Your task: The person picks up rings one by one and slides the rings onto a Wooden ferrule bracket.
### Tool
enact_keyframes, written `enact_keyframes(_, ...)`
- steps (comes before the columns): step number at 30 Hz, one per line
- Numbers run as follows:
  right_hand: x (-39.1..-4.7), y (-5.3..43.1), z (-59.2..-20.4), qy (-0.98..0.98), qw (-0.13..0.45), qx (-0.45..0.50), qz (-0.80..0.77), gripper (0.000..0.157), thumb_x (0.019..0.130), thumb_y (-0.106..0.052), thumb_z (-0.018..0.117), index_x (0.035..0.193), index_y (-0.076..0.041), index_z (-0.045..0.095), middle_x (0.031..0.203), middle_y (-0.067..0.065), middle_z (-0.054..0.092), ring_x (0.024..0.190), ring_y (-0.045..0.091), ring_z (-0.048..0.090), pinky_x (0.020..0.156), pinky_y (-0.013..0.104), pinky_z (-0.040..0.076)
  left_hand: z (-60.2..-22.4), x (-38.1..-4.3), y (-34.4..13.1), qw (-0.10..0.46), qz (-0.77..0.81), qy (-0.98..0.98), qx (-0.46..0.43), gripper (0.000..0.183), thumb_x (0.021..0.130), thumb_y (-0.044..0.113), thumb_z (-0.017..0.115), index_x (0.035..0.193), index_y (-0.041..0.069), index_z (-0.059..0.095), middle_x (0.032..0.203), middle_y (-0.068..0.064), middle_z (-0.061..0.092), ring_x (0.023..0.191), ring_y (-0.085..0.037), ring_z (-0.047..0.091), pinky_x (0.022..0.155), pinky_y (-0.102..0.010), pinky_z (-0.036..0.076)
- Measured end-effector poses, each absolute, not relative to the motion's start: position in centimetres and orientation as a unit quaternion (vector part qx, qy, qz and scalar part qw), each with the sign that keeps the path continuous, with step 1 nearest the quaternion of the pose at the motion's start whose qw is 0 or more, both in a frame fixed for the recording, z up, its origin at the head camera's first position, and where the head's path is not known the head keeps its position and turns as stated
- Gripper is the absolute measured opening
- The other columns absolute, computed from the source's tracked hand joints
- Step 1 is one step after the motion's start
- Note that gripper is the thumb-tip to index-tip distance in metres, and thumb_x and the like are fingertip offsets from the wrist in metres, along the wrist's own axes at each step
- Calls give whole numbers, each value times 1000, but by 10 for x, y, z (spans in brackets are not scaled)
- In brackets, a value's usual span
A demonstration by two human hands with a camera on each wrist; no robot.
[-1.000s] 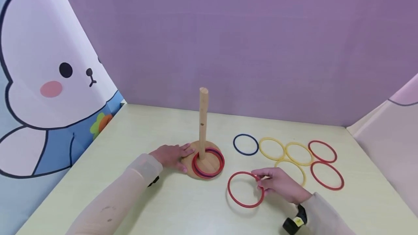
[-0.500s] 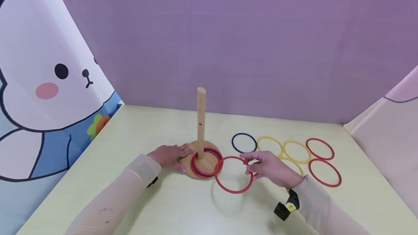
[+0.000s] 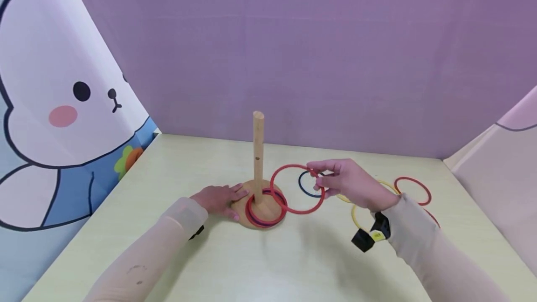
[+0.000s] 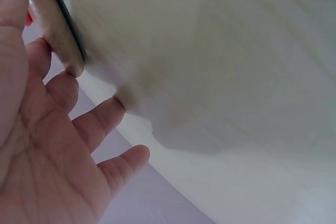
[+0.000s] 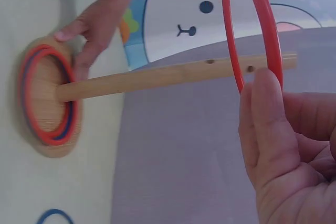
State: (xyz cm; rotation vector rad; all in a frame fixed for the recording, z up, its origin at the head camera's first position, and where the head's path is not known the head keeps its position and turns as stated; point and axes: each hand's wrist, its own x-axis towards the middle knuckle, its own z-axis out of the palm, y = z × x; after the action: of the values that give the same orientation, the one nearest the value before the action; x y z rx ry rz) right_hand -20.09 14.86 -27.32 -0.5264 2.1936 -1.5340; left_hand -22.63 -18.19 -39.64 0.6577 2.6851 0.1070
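My right hand [image 3: 350,183] pinches a red ring [image 3: 291,166] by its right side, between thumb and fingers. The ring hangs tilted in the air, right of the wooden peg [image 3: 258,153] and below its top. In the right wrist view the held ring [image 5: 273,40] appears nearly edge-on in front of the peg. My left hand [image 3: 216,200] rests with extended fingers on the left edge of the round wooden base [image 3: 263,211]. The left wrist view shows fingertips against the rim of that base [image 4: 60,30]. Red and dark blue rings [image 5: 52,141] lie around the peg's foot.
On the table right of the base lie a blue ring [image 3: 309,195], several yellow rings [image 3: 354,218] and red rings [image 3: 429,195], partly hidden by my right hand and forearm. A purple backdrop [image 3: 335,83] stands behind the table.
My right hand has raised the red ring from low over the table, moving it up and a little left toward the peg. My left hand has stayed on the base.
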Motion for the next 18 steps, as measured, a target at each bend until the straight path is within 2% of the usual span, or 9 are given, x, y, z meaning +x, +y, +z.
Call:
enact_keyframes(5, -206, 143, -251, 778, 185, -184, -572, 43, 94, 0, 54, 136, 5, 48, 122, 16, 56, 89, 16, 63, 79, 30, 54, -397, -226, -182, 187, 39, 954, 230, 81, 81, 47, 71, 149, 18, 38, 156, -7, 28, 135, -38, 36, 98, -53, 41)
enact_keyframes(18, -208, 134, -212, 725, 128, -190, -650, 42, 95, -2, 57, 135, 4, 51, 102, 7, 67, 85, 16, 66, 75, 27, 55, -398, -227, -182, 195, 39, 954, 223, 81, 82, 49, 69, 150, 20, 36, 156, -5, 27, 136, -37, 34, 100, -53, 39)
